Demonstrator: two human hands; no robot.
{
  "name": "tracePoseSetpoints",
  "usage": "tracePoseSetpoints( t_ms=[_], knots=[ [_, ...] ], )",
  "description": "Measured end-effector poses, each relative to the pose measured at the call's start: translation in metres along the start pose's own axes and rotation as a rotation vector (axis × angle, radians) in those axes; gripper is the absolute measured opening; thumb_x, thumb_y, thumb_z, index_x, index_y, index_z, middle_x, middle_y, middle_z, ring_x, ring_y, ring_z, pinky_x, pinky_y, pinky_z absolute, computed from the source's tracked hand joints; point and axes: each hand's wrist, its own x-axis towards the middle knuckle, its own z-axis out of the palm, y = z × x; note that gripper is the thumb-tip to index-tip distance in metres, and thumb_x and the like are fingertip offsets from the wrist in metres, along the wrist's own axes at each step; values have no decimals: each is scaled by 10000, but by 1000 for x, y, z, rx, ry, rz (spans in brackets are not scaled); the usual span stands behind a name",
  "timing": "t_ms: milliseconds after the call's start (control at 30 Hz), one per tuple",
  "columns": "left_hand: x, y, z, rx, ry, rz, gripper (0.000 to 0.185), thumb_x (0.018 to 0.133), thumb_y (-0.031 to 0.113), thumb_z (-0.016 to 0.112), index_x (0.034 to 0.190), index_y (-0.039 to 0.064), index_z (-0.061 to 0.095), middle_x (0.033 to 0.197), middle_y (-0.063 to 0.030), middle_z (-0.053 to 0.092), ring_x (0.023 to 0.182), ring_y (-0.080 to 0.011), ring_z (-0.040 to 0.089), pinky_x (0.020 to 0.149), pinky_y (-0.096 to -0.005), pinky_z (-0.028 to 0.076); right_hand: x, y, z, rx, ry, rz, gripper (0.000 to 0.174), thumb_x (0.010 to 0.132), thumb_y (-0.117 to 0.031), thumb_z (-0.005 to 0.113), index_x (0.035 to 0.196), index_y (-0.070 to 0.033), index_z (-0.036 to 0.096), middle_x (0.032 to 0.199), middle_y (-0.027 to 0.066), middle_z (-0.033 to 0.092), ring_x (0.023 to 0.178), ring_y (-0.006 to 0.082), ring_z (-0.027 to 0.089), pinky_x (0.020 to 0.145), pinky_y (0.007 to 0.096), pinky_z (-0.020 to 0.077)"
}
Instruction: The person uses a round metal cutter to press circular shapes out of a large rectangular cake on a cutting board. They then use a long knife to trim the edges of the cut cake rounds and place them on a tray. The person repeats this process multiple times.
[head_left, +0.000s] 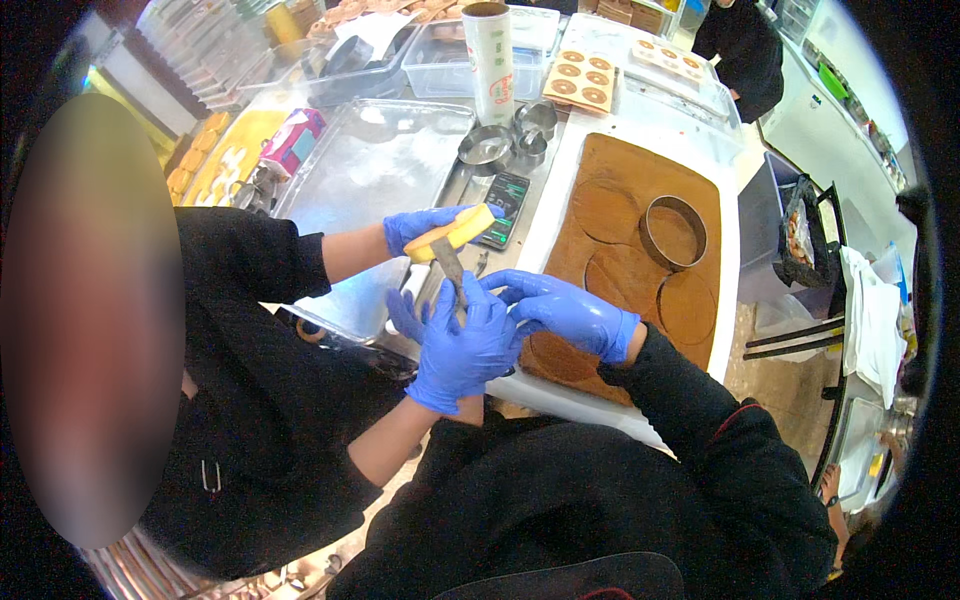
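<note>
My right hand (574, 313), blue-gloved, has bent, spread fingers beside a co-worker's gloved hand; I see nothing held in it. What appears to be my left hand (407, 315) is mostly hidden behind that same hand, with a few gloved fingers showing. The co-worker, at the left, holds a yellow, cake-like piece (450, 232) in one hand and a flat metal blade (450, 266) against it with the other. Right of the hands, a brown rolled sheet (615, 281), apparently dough, bears several round cuts. A metal ring cutter (675, 232) stands on it.
Beyond the hands lie a phone (504, 210), metal ring cutters (486, 150) and a large clear plastic lid or tray (375, 150). A tall printed canister (491, 71) stands behind them. Patterned round pieces (581, 79) are at the back. Another person (739, 60) stands at the far right.
</note>
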Motion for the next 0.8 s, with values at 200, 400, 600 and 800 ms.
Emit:
tracePoseSetpoints(
  t_ms=[200,400,600,800],
  knots=[
    [-3,-2,-10,114,-96,-28,406,824,484,527,1050,150,576,1084,-95,531,1160,-328,444,1002,-505,339,-13,21,1,-473,-95,-118,646,793,13,552,1395,-36,323,1146,130,590,1036,185,577,910,324,459],
    [-8,-9,-23,295,-54,139,403,852,459,511,1098,142,550,1129,-113,520,1166,-337,453,994,-501,364,-13,56,21,-525,84,-224,568,789,-171,701,1276,-25,447,1110,176,622,1002,253,625,873,346,486],
    [-14,-11,-19,558,-21,341,401,881,434,495,1146,134,523,1175,-130,509,1171,-345,462,986,-497,390,-25,64,34,-493,211,-233,504,798,-114,682,1263,-78,493,941,140,656,842,216,650,786,335,512],
    [-27,-4,-10,1093,49,771,402,909,408,479,1194,126,497,1220,-148,498,1177,-354,471,978,-493,416,-51,66,15,-527,155,-173,296,871,-134,604,1167,-129,592,842,92,664,710,161,628,685,327,519]
  ],
)
